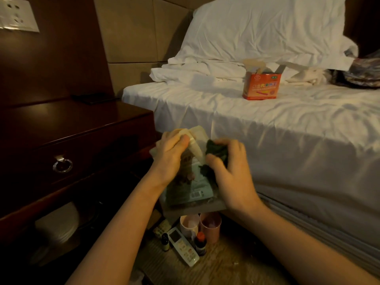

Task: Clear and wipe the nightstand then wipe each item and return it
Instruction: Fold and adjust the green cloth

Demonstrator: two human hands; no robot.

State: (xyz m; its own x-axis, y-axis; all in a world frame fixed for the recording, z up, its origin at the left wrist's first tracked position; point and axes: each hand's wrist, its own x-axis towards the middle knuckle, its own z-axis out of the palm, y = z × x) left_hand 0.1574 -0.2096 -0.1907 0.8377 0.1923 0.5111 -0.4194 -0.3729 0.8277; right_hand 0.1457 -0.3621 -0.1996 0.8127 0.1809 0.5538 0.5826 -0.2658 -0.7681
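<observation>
While the left hand (171, 155) grips the top of a flat clear plastic packet with a pale green printed label (190, 182), the right hand (228, 167) is closed on a crumpled dark green cloth (217, 151) pressed to the packet's face; its contents are unreadable. Dark polished wooden nightstand (67, 118): left, top nearly bare, one dark flat item at rear indistinct. Floor below: white remote control (183, 245), two pink cups (200, 225), two small dark bottles (200, 243), partly hidden. Orange open cardboard box (260, 86): on white bed (287, 128).
</observation>
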